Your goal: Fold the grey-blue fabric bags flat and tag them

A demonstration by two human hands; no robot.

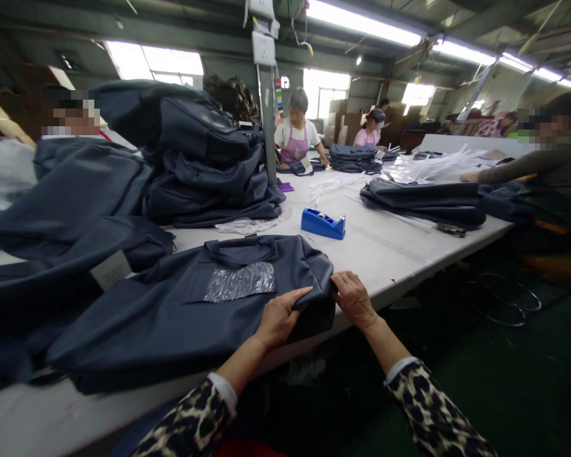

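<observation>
A dark blue bag (171,317) lies flat along the front of the table, its short handle on the upper side. A crinkled clear plastic piece (242,281) covers a patch on its face. My left hand (280,317) grips the cloth near the bag's right end, index finger stretched along it and the other fingers curled. At the right end corner, my right hand (353,297) pinches the edge, its fingertips partly hidden behind the fabric. Both hands touch this same bag.
Stacked dark bags (204,158) rise at the left beside a metal post (269,120). A blue tape dispenser (323,223) stands on the white table (385,254). More folded bags (423,202) lie farther right. Several people work around the table; one arm (499,171) reaches in from the right.
</observation>
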